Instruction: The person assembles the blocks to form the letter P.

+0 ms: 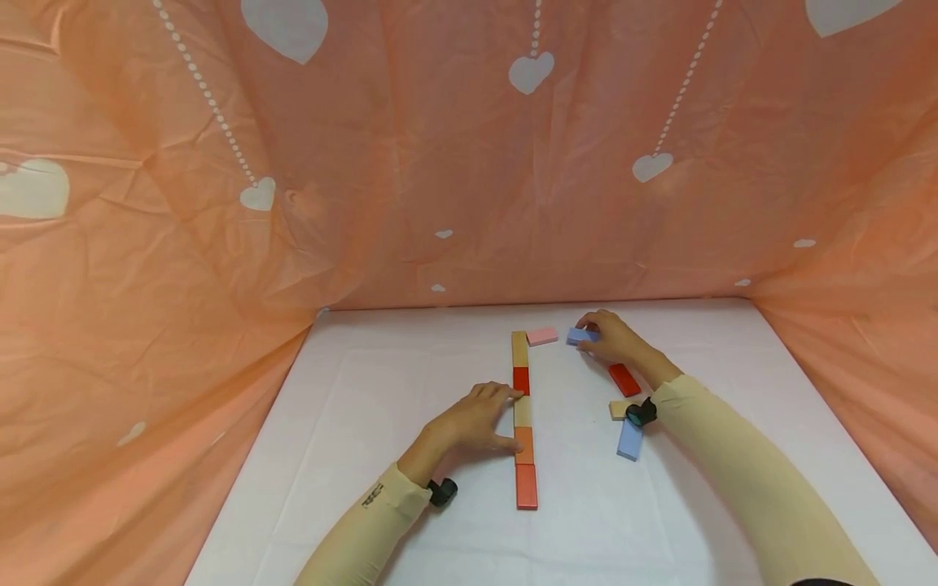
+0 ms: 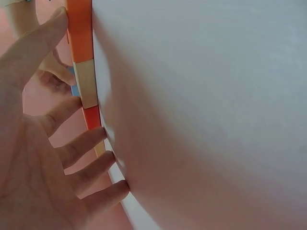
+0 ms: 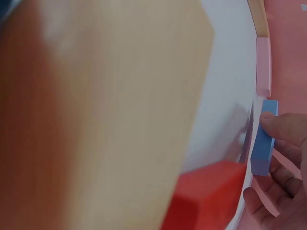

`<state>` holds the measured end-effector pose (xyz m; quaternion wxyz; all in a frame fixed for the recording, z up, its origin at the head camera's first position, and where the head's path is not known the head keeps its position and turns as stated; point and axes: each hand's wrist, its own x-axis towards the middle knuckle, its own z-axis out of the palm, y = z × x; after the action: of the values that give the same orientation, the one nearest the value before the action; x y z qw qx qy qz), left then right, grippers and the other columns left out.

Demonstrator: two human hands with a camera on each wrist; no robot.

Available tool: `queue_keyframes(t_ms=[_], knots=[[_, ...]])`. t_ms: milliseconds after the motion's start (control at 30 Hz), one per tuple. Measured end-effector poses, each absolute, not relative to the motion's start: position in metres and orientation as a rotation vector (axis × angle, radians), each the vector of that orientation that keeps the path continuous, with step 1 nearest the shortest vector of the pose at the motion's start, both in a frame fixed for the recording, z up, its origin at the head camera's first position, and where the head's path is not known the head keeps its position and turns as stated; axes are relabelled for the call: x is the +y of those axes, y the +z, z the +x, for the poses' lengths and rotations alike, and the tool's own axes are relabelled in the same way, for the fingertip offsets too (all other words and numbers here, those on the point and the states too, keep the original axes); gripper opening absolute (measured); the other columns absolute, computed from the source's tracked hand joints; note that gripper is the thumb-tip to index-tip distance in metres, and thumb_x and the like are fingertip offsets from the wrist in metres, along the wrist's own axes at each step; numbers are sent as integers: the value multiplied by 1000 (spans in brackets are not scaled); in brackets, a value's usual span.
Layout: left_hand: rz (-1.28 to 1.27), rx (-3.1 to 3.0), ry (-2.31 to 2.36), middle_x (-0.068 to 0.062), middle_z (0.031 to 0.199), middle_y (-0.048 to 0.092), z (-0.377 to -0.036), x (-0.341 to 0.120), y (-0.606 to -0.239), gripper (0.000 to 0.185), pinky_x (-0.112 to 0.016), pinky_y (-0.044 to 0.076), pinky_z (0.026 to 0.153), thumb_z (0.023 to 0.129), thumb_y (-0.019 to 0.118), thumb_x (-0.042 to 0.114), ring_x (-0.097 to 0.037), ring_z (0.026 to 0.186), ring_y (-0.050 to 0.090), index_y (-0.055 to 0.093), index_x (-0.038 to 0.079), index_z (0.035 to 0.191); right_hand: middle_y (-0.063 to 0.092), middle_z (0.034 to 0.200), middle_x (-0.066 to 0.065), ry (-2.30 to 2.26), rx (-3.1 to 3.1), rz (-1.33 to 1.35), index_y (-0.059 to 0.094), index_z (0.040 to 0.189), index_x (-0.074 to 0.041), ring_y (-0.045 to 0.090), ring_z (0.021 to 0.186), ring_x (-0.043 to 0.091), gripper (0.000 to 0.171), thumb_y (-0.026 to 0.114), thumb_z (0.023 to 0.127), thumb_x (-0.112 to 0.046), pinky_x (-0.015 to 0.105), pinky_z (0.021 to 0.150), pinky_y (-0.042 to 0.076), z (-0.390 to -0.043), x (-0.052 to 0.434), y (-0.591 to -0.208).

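Observation:
Several flat blocks stand end to end in a line on the white table: a salmon-red block nearest, then an orange block, a pale wood block, a red block and a tan block at the far end. My left hand lies along the left side of this line, fingers spread, thumb at the orange block and a fingertip at the pale wood one. My right hand pinches a blue block between thumb and fingers. A pink block extends right from the line's far end, just left of the blue block.
Loose blocks lie near my right forearm: a dark red block, a small wood block and a second blue block. An orange cloth with white hearts hangs behind and at both sides of the white tabletop.

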<state>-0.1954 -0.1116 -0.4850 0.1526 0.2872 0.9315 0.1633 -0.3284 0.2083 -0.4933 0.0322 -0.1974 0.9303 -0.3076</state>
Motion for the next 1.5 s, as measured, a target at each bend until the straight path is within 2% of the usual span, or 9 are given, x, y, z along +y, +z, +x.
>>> queue_keyframes(t_ms=[300, 733, 1000, 1500], knots=[[839, 2675, 471, -11, 161, 46, -197, -112, -487, 90, -48, 40, 123, 90, 86, 51, -34, 148, 43, 45, 16, 161, 65, 115, 23, -918, 2856, -610, 66, 123, 5, 60, 108, 40, 33, 78, 96, -10, 59, 105, 51, -334, 197, -494], [831, 2667, 474, -12, 161, 46, -196, -111, -486, 88, -47, 40, 123, 91, 86, 50, -35, 148, 43, 45, 16, 161, 63, 122, 24, -923, 2823, -563, 66, 126, 6, 59, 113, 42, 33, 75, 99, -9, 59, 109, 50, -334, 191, -493], [847, 2678, 460, -14, 160, 47, -196, -111, -487, 87, -48, 40, 123, 90, 86, 48, -36, 149, 42, 46, 15, 159, 63, 118, 25, -921, 2824, -574, 66, 123, 6, 60, 112, 43, 31, 75, 97, -8, 57, 106, 52, -337, 190, -494], [835, 2676, 459, -13, 161, 45, -196, -111, -488, 89, -48, 41, 123, 90, 86, 50, -36, 149, 42, 45, 15, 161, 63, 124, 25, -908, 2825, -542, 64, 128, 5, 59, 117, 43, 35, 75, 99, -11, 59, 109, 50, -335, 189, -494]])
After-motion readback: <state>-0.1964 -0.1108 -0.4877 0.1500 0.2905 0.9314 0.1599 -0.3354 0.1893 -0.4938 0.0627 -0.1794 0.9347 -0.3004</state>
